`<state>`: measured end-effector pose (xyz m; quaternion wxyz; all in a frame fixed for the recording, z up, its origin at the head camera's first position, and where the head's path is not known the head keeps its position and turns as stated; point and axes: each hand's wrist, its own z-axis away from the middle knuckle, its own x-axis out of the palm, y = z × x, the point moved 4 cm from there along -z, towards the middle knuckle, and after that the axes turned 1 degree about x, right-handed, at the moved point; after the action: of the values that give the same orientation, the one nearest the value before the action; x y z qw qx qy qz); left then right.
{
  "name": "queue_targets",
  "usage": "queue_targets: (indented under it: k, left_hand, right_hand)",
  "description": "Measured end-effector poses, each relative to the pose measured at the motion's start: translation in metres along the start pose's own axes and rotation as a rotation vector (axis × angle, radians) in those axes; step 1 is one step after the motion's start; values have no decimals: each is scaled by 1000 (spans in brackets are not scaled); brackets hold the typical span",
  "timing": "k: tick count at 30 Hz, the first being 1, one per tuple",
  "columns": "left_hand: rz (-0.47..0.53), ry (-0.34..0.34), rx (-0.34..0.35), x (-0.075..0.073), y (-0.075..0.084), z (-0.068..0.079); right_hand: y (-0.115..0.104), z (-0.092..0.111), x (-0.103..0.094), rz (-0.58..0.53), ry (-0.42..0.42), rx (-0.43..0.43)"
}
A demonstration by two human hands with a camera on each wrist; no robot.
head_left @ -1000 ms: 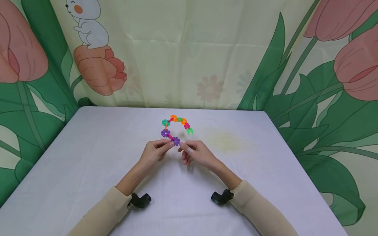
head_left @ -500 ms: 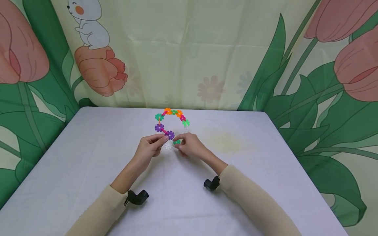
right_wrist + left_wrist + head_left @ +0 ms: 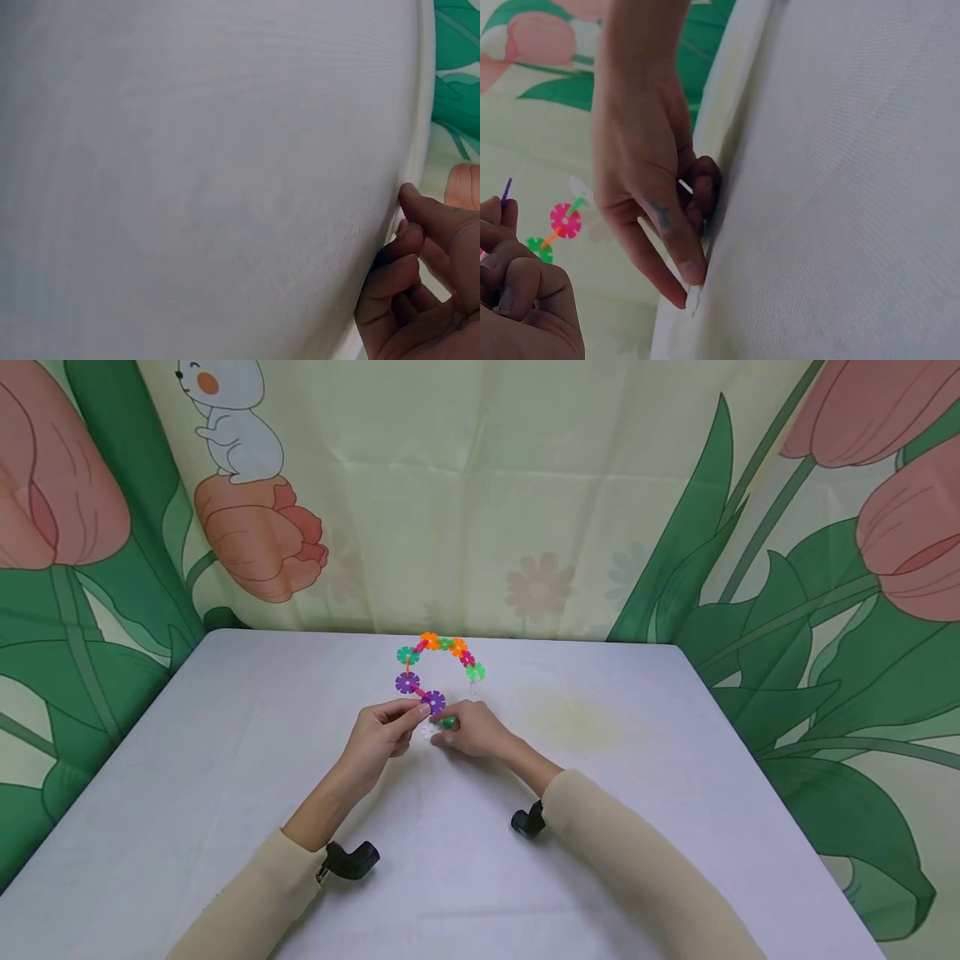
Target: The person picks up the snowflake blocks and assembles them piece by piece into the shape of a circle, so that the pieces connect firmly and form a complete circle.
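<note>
A curved chain of colourful slotted snowflake discs [image 3: 407,682] rises from the left hand [image 3: 384,731], which pinches the purple disc [image 3: 435,701] at its lower end between thumb and fingertip. Beyond a light green disc [image 3: 476,672], the other end looks clear or white. Close by on the right, the right hand [image 3: 480,729] pinches a white disc [image 3: 428,732] at its edge, seen edge-on in the left wrist view. A green disc [image 3: 448,723] shows between its thumb and forefinger. In the right wrist view the right hand [image 3: 431,281] has curled fingers, and the discs are mostly hidden.
A white cloth covers the table [image 3: 225,760], with a faint yellowish stain [image 3: 573,718] right of the hands. Behind the far edge hangs a curtain [image 3: 465,527] printed with tulips. Black wrist cameras [image 3: 351,860] sit at both sleeves.
The left hand has drawn a little left and up with the chain. The right hand has moved in lower beside it, and the white and green discs have come into sight there.
</note>
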<state>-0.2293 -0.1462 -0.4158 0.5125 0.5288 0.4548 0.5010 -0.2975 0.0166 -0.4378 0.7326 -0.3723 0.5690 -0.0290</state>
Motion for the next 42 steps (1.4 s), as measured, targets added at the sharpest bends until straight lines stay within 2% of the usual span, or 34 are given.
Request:
queue_targets:
  k: [3,8,15,20,25,33,42]
  left_hand:
    - [1,0,0,1,0,0]
    - [-13,10,-12,1,-1,1]
    - [-13,9,-15,3,-2,0]
    - [-15,-4,-13,4,-4,0]
    - [-21,-13,-30,7,-6,1]
    - [-47,-24,-77,13,-12,1]
    - [-73,-40,-80,18,-19,2]
  right_hand:
    - [-2,0,0,0,2,-6]
    - [-1,4,-1,-37,1,31]
    - [-2,19,-2,-45,-56,33]
    - [0,35,-10,-139,-82,25]
    - [4,53,-27,-244,-37,-27]
    - [16,75,-41,-428,60,-40]
    - [21,87,-46,-456,128,-150]
